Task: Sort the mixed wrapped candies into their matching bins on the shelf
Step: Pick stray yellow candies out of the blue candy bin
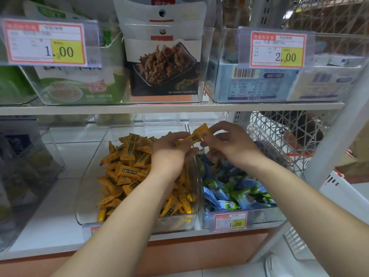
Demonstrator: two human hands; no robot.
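White lower shelf [65,160] carries two clear plastic bins side by side, touching.

Upper shelf [171,108] above holds clear bins of packaged snacks [163,64]. A 1.00 price tag [46,44] is clipped at left, a 2.00 price tag [278,49] at right.

Left bin [87,196]: heaped with yellow-wrapped candies [123,168], piled mostly toward its right wall.

Right bin [265,215]: blue and green wrapped candies [235,194], with a small 1.00 tag [230,221] on its front. White wire mesh panel [279,132] stands just beyond it.

Both forearms reach in from below. Left hand [169,152] is over the yellow pile, right hand [229,142] over the back of the blue-green bin.

One yellow candy [196,135] is up in the air over the line where the bins meet. Left fingertips pinch its lower left end; right thumb and fingers pinch the upper right end. A second piece may lie against it; cannot tell.
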